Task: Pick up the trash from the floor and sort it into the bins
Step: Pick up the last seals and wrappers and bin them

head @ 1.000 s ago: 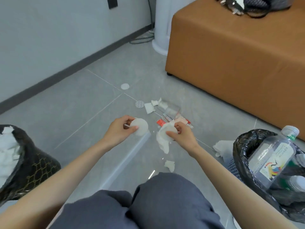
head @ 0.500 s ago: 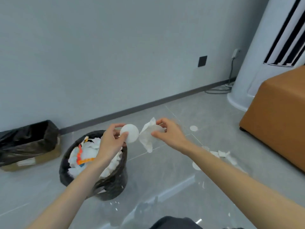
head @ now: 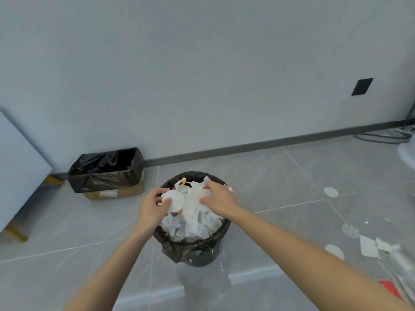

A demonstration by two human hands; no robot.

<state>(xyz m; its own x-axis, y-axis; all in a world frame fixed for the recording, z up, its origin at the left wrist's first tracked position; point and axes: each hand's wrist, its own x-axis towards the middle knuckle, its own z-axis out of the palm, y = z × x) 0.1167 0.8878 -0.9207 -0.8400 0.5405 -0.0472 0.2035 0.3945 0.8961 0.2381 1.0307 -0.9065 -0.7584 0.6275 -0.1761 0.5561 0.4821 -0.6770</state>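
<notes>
Now both hands over round bin [head: 193, 248]: left hand [head: 152, 206] pinches white disc [head: 174, 199], right hand [head: 219, 199] grips crumpled tissue [head: 196, 195], touching paper pile.

head view, looking down, close above bin [head: 193, 248]

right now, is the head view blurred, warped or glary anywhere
Head view: soft light; the left hand gripping a white pad and the right hand pinching a tissue are fairly sharp over the round bin; the baseboard bows slightly from the wide lens; a pale glare streak lies on the floor; litter at the right edge is smeared.
</notes>
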